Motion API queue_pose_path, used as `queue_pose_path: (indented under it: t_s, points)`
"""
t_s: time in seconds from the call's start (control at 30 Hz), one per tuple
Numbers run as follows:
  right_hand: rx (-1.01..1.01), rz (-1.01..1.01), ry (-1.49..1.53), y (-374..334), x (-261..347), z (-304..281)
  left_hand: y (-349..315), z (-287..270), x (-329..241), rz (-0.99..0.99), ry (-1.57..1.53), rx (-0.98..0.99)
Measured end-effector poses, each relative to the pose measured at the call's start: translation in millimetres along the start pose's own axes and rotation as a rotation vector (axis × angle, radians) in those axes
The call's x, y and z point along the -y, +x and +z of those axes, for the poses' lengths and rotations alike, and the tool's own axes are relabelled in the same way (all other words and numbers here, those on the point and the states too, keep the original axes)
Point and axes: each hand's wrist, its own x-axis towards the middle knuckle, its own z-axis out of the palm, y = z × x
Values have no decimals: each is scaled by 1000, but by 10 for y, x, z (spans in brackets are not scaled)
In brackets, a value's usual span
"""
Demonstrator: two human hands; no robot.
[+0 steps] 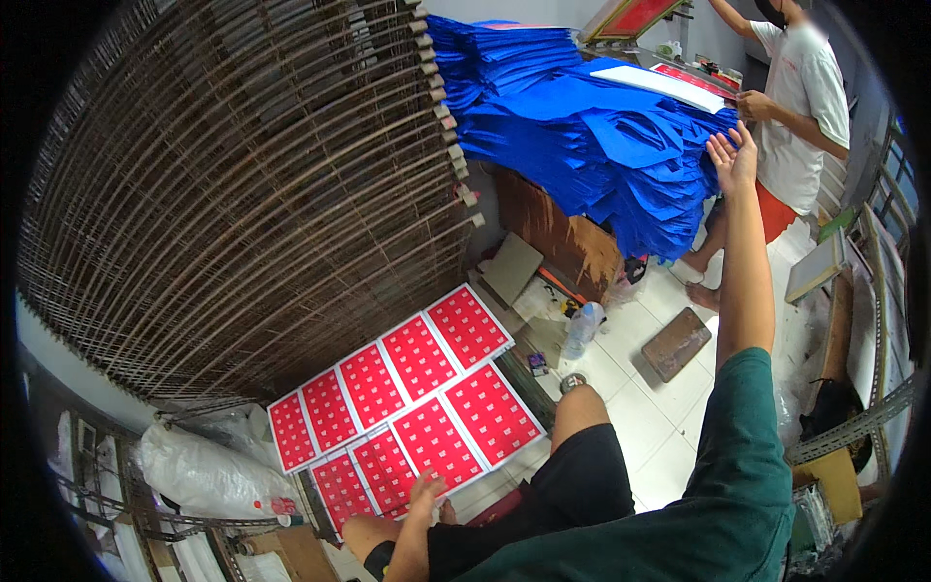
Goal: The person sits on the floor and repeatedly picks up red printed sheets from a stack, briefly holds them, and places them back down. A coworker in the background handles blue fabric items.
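My right arm, in a dark green sleeve, stretches far forward. My right hand (734,163) is open with its fingers spread and nothing in it, beside the right edge of a tall pile of blue fabric pieces (621,145). Low in the view, my left hand (424,497) is open over the near edge of the red printed sheets (420,436); whether it touches them I cannot tell. These white-bordered sheets lie side by side in two rows on a low rack tier. Just beyond my right hand, a co-worker's hand (754,106) is at a red and white sheet (696,81).
A large wire drying rack (252,194) rises on the left. A clear plastic bottle (583,330) and a brown flat board (676,344) are on the tiled floor. A plastic-wrapped roll (208,470) lies lower left. Metal shelving (853,422) stands at right.
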Motion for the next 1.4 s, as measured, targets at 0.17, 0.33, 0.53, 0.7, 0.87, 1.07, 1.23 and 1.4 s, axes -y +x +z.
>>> queue_pose_path:
  t_s: [0.17,0.33,0.53,0.7,0.87,1.07,1.23,1.4]
  points:
    - [55,41,30,90,-137,-88,-22,6,482,-23,334,72]
    - [120,119,-59,202,-41,-215,-84,147,410,66,712,74]
    - [102,21,215,659,97,-316,-111,142,398,116,700,62]
    - [-47,109,535,843,28,-229,145,-162,767,187,621,-27]
    - [-33,132,505,635,239,-202,109,-15,653,194,807,-61]
    - [117,198,-7,794,138,-249,-44,8,542,104,809,-63]
    - [108,82,-388,1033,126,-255,-156,196,323,-6,647,-15]
    - [112,-161,-279,682,180,18,-4,99,519,161,706,-4]
